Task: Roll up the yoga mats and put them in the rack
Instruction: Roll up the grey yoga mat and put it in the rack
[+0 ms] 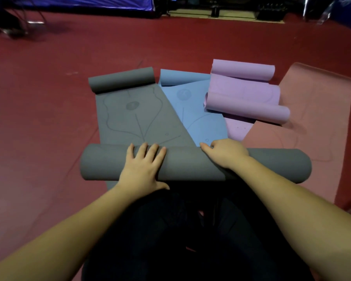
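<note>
Head view looked down past my forearms at the dark red floor [49,110], where four mats lay fanned out; nearest me was the grey foam yoga mat [134,118], its near end already wound into a thick roll [190,165] lying crosswise just in front of my knees, its far end curled into a smaller roll of its own; my left hand [142,165] lay flat on top of the roll with fingers spread and straight, pressing down; my right hand [227,153] rested on the roll's far edge with fingers bent over it, and I could not tell whether it truly gripped the layer or only pushed; beside the grey mat, partly under its right edge, lay the pale blue mat [199,110], then the lilac mat [245,98] curled at both ends, then the salmon pink mat [304,110] spread flat toward the floor's right side; no rack showed; I judged the foam light, soft and springy, grippy rather than slick, prone to uncoil or telescope sideways; best held with both palms wide apart on the roll's crown.
</note>
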A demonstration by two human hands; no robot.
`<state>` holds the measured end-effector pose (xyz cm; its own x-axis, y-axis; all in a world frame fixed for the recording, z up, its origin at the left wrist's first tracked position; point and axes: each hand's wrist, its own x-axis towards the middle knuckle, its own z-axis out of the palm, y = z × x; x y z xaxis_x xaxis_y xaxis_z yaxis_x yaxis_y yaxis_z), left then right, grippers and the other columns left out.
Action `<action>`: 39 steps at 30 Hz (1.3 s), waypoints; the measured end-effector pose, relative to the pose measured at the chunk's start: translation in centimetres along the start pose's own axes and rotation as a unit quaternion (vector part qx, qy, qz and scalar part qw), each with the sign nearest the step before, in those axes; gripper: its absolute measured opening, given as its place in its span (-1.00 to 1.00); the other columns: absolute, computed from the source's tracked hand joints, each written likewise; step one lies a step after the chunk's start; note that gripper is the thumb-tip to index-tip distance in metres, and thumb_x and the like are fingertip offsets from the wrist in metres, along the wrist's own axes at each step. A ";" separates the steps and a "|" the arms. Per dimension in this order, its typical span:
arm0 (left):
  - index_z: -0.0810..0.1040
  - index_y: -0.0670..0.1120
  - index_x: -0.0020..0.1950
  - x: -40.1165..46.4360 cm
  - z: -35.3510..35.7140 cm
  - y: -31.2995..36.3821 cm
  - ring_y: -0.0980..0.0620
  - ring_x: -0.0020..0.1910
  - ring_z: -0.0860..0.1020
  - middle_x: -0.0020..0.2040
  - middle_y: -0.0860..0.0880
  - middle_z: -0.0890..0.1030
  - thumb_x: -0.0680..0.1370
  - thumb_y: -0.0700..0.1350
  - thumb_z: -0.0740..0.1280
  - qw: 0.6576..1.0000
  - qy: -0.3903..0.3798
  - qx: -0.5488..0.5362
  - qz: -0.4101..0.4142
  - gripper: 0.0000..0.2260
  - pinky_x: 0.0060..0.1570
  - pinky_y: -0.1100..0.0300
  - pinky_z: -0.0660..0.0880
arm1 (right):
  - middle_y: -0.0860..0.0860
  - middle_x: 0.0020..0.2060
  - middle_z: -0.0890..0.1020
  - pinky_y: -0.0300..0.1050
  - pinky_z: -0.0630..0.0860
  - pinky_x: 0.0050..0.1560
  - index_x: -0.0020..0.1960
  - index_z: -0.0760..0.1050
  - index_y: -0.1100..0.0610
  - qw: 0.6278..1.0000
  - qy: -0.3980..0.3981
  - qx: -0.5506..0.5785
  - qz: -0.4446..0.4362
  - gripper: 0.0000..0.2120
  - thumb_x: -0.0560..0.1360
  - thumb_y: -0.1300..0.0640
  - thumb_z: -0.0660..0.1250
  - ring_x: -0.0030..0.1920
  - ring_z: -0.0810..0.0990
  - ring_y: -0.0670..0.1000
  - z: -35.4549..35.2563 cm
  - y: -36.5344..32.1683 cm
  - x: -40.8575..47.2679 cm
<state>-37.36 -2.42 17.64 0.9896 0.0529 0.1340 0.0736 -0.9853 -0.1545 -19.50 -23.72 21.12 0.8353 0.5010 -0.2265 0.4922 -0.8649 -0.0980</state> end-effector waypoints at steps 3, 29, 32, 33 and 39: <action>0.27 -0.05 0.55 0.9 -0.7 -0.1 -0.34 0.36 0.39 0.44 -0.23 0.39 0.13 0.44 0.48 0.998 -0.060 0.030 -0.016 0.10 0.29 -0.38 0.26 | 0.14 0.25 0.57 -0.03 0.37 0.04 0.24 0.57 0.08 0.999 -0.035 0.001 0.005 -0.31 0.56 -0.37 -0.10 0.23 0.52 0.18 -0.7 -0.4 0.5; 0.14 0.11 0.53 0.8 -6.4 -0.2 -0.05 0.29 0.42 0.34 0.06 0.45 0.18 0.55 0.31 0.977 -0.197 -0.073 0.044 0.03 0.23 -0.03 0.40 | 0.09 0.49 0.34 -0.06 0.22 0.38 0.47 0.39 0.07 0.976 -0.211 0.058 -0.017 -0.38 0.62 -0.30 -0.01 0.46 0.33 0.09 -3.3 0.2 -1.3; 0.19 0.15 0.50 2.2 -6.5 -0.8 -0.05 0.27 0.43 0.33 0.06 0.48 0.13 0.53 0.35 0.962 -0.249 -0.111 0.027 0.02 0.22 -0.03 0.43 | 0.08 0.29 0.55 -0.05 0.35 0.17 0.18 0.57 0.03 0.993 -0.090 0.058 -0.040 -0.46 0.62 -0.29 -0.04 0.28 0.49 0.12 -2.4 0.7 -0.7; 0.22 0.16 0.48 2.8 -6.5 -1.1 -0.05 0.27 0.44 0.33 0.07 0.49 0.11 0.52 0.38 0.956 -0.263 -0.129 0.021 0.01 0.22 -0.03 0.44 | 0.09 0.17 0.59 -0.05 0.39 0.08 0.03 0.56 0.05 0.996 -0.038 0.064 -0.053 -0.50 0.63 -0.25 -0.02 0.20 0.52 0.14 -2.2 0.8 -0.7; 0.21 0.13 0.54 7.1 -6.1 -3.0 0.01 0.33 0.43 0.38 0.08 0.45 0.13 0.31 0.59 0.872 -0.415 -0.259 -0.024 0.06 0.33 0.11 0.35 | 0.13 -0.01 0.58 0.03 0.42 0.02 -0.16 0.44 0.05 0.994 0.049 0.060 -0.082 -0.54 0.62 -0.25 -0.02 0.07 0.52 0.18 -1.1 1.0 -3.1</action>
<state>-31.31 -0.06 24.98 0.7515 -0.0167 -0.6596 0.2643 -0.9084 0.3241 -21.36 -26.15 22.76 0.7692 0.6308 -0.1021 0.5958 -0.7658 -0.2420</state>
